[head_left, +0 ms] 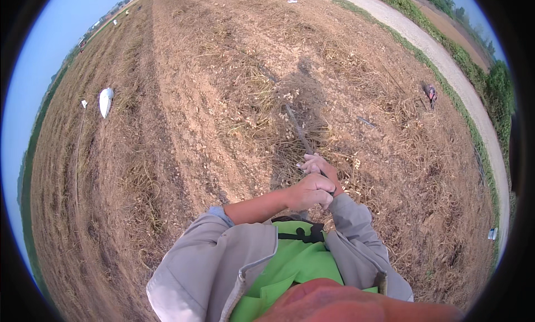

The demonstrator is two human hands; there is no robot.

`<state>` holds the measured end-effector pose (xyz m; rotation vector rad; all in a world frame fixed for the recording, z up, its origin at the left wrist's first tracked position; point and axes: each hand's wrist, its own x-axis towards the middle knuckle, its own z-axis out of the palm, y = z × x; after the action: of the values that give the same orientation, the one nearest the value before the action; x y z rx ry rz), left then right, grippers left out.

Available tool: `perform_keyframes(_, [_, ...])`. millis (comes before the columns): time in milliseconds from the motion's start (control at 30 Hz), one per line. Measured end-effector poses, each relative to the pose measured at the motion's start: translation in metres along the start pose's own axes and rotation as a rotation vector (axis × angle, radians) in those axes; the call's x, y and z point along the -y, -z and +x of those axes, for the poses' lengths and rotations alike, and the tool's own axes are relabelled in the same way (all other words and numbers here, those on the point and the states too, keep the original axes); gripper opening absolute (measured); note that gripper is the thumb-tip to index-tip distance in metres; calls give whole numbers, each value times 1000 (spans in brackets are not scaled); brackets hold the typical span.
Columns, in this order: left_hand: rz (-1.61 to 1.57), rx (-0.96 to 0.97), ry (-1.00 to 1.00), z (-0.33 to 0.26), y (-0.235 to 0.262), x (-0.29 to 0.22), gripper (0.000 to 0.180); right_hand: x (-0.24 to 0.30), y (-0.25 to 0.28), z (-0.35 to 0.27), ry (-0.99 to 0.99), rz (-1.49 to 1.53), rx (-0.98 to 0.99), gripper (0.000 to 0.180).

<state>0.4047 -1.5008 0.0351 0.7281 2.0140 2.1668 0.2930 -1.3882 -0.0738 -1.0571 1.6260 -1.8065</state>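
A long thin pole (298, 130), dark and stick-like, slants away from me over the ground. My left hand (311, 192) is closed in a fist around its near end, close to my body. Just beyond it my right hand (320, 165) grips the pole too, its fingers wrapped round from the other side. The far end of the pole goes in among dry, tangled plants (304, 102) with pale pods that look like peanuts. Whatever tool head it bears is hidden there. My shadow falls across that same heap.
Rows of dried plants (147, 194) run along the brown soil. A white sack (106, 102) lies off to the left. At the right are a dark reddish object (430, 94) and, past a grassy strip, a pale path (446, 60). A thin bluish piece (366, 122) lies on the soil.
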Motion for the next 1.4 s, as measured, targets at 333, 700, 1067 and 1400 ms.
perform_keyframes(333, [427,-619,204,-90,-22,50,47,92,-37,-124,-278,454,-548,55])
perform_keyframes(700, [1045,-38,-73,-44,-127,118,44,193,0,-286,-331,675,-519,61])
perform_keyframes(1067, [1089,360,55,23,-252,128,43,287,173,-575,124,491,-1234,39])
perform_keyframes(1400, [1029,-52,601,17,-228,107,45,219,229,-591,268,344,-1637,29])
